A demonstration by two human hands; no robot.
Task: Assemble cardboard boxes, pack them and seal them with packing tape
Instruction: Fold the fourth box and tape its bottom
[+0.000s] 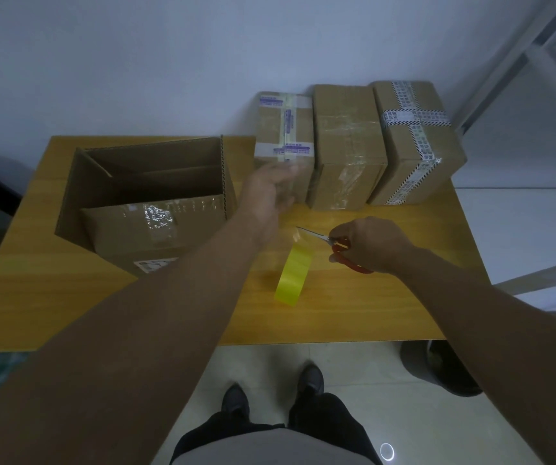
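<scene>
While the person stands at the yellow table (353,313), both arms are out over it. The left hand (271,187) is up by the first small box (285,129) at the back. It's blurry, but the fingers look loose & open, w/ nothing in them. I can't tell if it touches that box.

The right hand (370,246) is curled round the red handles of the scissors (331,245), low over the table. The blades point left, toward the tape roll (295,275). The roll is yellow & stands on its edge near the mid of the table, btw the two arms. A thin clear bit of tape seems to stick up from it, just beside the blade tips.

On the left side of the table sits a big open box (155,152). Inside it lies a packed box (142,229) w/ shiny clear tape on top, at the near side.

At the back right, 3 shut boxes stand side by side in a row. The first has pale tape w/ purple print. The mid box (348,146) has clear tape. The last box (417,142) has white tape w/ black print, crossed over the top.

Down below are the person's dark shoes (310,377) on a pale floor, & a dark bin (437,367) by the table's right end.
</scene>
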